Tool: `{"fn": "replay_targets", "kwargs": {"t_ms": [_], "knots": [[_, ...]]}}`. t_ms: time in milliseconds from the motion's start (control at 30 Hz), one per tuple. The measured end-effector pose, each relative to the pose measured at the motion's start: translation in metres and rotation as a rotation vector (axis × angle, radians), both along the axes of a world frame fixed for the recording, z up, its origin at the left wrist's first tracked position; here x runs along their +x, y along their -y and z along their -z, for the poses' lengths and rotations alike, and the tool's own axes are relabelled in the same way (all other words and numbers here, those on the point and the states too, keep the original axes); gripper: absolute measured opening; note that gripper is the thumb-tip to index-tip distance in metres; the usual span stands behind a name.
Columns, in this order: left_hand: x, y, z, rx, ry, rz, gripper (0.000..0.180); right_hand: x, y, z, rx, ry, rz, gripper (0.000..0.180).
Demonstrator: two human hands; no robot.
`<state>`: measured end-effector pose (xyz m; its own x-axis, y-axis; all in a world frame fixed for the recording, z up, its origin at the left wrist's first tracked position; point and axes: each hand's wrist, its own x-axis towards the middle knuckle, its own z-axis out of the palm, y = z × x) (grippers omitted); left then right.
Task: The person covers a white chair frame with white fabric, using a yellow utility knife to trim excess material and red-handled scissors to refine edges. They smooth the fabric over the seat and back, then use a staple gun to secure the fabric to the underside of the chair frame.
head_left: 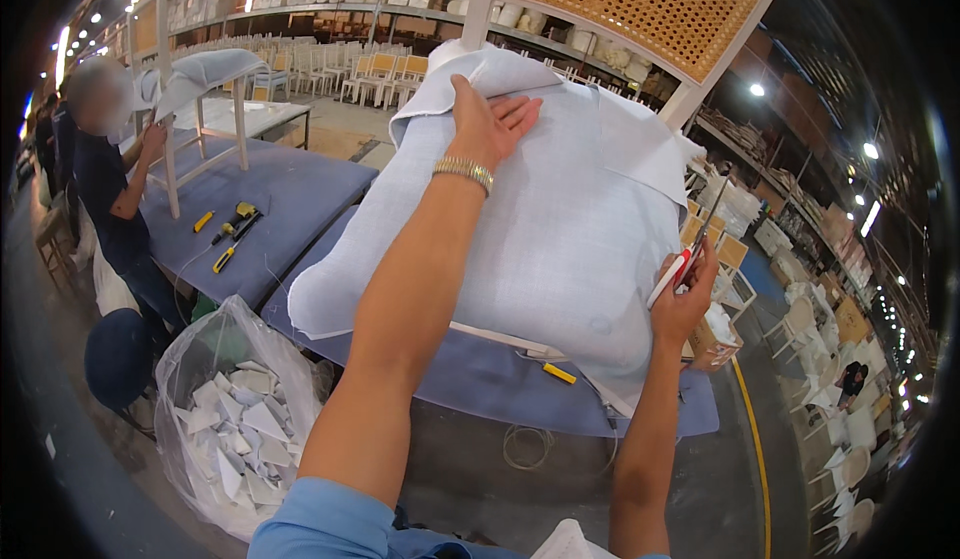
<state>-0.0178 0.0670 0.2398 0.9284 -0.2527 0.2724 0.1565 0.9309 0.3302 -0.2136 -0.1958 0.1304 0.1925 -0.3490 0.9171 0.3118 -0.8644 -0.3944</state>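
Head: left hand (487, 124) flat on fabric (540, 229) (fingers spread).

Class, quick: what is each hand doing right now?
Left hand: open, flat on the pale cloth.
Right hand: closed, holding red-handled scissors.

the fabric (560, 229) lies over the chair (640, 9) on the table (500, 379); the left hand (487, 124) rests on it, the right hand (685, 299) with scissors (690, 249) at its right edge; a bag of scraps (235, 409) stands left.
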Motion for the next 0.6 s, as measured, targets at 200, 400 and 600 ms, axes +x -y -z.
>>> {"fn": "replay_targets", "kwargs": {"t_ms": [200, 400, 600], "knots": [[0.016, 0.0, -0.019, 0.095, -0.041, -0.04, 0.076, -0.008, -0.008, 0.005, -0.045, -0.005, -0.001, 0.05], [-0.035, -0.003, 0.009, 0.373, 0.088, -0.121, 0.033, -0.015, -0.006, 0.012, 0.001, -0.015, 0.015, 0.05], [-0.051, -0.017, 0.022, 0.585, 0.199, -0.112, 0.027, -0.027, -0.019, 0.017, 0.005, -0.05, 0.052, 0.051]]}}
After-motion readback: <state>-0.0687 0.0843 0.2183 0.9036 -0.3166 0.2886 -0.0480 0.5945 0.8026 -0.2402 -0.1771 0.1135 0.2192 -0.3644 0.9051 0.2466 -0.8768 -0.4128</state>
